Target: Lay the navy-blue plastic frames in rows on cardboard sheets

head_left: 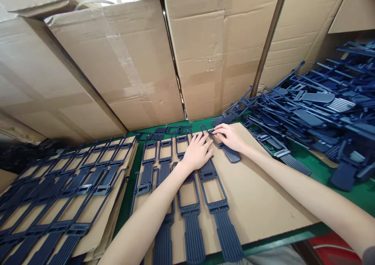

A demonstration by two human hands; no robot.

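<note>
Rows of dark blue plastic frames, each with a ribbed paddle end, lie on a cardboard sheet (263,194). My left hand (197,151) rests over the upper part of this layout, fingers spread, hiding parts of the pieces below. Beside it, my right hand (230,136) has its bent fingers closed on the frame end of a ribbed plastic piece (231,154), whose paddle points toward me on the sheet. Just below my left hand, another ribbed frame (213,190) lies flat, its paddle near the sheet's front edge.
A tangled heap of the same blue pieces (316,108) covers the right side of the green table (299,173). Stacked cardboard sheets with laid-out frames (88,194) stand at left. Large cardboard boxes (216,54) wall off the back. A few loose parts (159,131) lie behind the sheet.
</note>
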